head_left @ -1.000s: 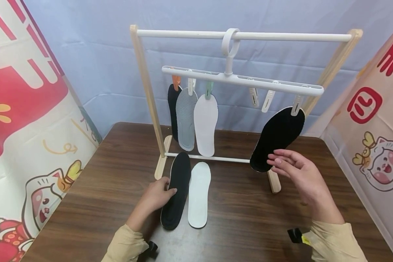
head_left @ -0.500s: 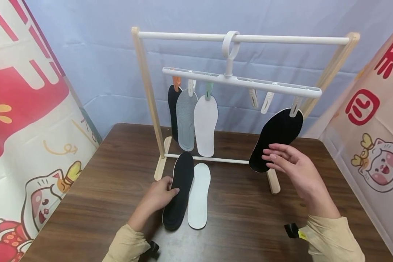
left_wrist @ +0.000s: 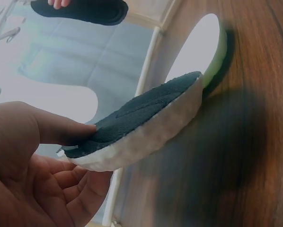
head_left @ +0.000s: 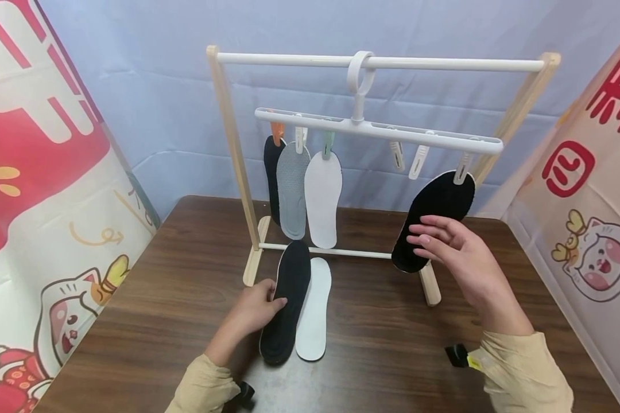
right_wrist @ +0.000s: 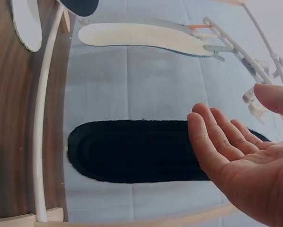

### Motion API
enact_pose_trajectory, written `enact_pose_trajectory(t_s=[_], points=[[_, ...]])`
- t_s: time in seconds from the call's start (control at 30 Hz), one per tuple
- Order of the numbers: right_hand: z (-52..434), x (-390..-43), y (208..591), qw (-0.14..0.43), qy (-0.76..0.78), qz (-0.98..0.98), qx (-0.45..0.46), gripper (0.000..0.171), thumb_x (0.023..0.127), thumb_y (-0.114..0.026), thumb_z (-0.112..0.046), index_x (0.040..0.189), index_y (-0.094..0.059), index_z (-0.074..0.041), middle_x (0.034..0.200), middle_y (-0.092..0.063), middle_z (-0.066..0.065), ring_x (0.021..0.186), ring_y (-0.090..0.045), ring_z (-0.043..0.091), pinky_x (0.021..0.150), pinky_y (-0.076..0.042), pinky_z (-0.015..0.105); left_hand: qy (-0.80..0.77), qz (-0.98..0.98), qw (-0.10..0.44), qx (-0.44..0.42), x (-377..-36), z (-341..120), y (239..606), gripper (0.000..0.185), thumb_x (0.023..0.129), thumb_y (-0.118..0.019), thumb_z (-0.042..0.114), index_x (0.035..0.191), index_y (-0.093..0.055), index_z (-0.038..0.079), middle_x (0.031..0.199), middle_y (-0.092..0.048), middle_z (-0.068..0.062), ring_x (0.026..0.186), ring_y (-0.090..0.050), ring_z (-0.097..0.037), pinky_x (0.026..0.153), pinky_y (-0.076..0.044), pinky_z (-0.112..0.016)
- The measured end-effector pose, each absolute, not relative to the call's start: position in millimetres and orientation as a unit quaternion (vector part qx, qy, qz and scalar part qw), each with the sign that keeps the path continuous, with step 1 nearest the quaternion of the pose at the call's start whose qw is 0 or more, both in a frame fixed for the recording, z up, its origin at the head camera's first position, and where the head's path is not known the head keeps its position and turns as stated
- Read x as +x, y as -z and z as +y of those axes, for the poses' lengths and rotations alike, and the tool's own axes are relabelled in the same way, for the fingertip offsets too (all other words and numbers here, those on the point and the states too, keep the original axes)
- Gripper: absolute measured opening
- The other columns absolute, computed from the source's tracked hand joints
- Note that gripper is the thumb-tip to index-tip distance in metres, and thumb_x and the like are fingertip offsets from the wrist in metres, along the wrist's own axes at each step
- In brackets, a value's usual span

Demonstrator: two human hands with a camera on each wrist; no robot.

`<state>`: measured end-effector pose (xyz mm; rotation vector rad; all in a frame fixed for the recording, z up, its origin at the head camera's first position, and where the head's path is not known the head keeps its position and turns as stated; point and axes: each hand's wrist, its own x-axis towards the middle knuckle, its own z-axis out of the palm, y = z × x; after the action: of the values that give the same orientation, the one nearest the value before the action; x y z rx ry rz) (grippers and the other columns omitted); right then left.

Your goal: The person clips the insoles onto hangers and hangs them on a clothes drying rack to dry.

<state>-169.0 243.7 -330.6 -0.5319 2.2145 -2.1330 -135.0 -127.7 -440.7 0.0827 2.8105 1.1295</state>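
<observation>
My left hand [head_left: 253,307] pinches a black insole [head_left: 288,301] by its left edge, thumb on the dark top face. In the left wrist view this insole [left_wrist: 141,116] is tilted, raised off the table, its pale underside showing. A white insole [head_left: 313,315] lies on the table just right of it, partly covered. My right hand [head_left: 457,252] is in front of a hanging black insole [head_left: 439,198], fingers loosely extended and holding nothing. Whether its fingertips touch that insole [right_wrist: 127,151] cannot be told. A pale clothespin [head_left: 462,169] clips the insole's top.
A white hanger [head_left: 392,131] hangs from the rack's top bar [head_left: 444,63]. At its left, a black insole [head_left: 271,172], a grey insole [head_left: 292,189] and a white insole [head_left: 323,195] hang from clips. Two pale clips [head_left: 418,162] hold nothing. The wooden table [head_left: 382,344] lies below.
My left hand has shifted slightly right with the black insole, which now overlaps more of the white one. My right hand has moved left and a little up across the hanging black insole.
</observation>
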Motion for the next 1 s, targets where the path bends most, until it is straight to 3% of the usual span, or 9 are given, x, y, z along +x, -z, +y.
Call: enact_pose_trajectory(t_s=[0.4,0.63,1.0], points=[[231,-174,310,0.003,0.677,0.711,-0.189,0.046,0.102,-0.059,-0.006,0.141,-0.040,0.009,0.121,-0.068,0.000,0.108,-0.070,0.011,0.089,-0.055,0.025,-0.370,0.926,0.058,0.042,-137,-120,437,0.024,0.091,-0.072,0.023,0.086,-0.052,0.011,0.070,-0.046,0.001,0.063,-0.046,-0.016,0.061,-0.037,-0.031],[229,-179,302,0.000,0.676,0.711,-0.192,0.036,0.102,-0.059,-0.007,0.135,-0.048,-0.004,0.121,-0.068,-0.001,0.109,-0.070,0.011,0.089,-0.055,0.024,-0.367,0.927,0.055,0.049,-139,-116,435,0.021,0.091,-0.072,0.024,0.090,-0.056,0.012,0.071,-0.049,0.002,0.065,-0.047,-0.015,0.062,-0.039,-0.031],[228,-182,292,-0.008,0.682,0.704,-0.200,0.037,0.101,-0.060,-0.006,0.135,-0.048,-0.003,0.120,-0.068,0.000,0.109,-0.069,0.011,0.089,-0.056,0.024,-0.372,0.924,0.061,0.058,-140,-108,431,0.020,0.092,-0.072,0.023,0.090,-0.056,0.012,0.070,-0.049,0.002,0.063,-0.048,-0.015,0.061,-0.039,-0.031]])
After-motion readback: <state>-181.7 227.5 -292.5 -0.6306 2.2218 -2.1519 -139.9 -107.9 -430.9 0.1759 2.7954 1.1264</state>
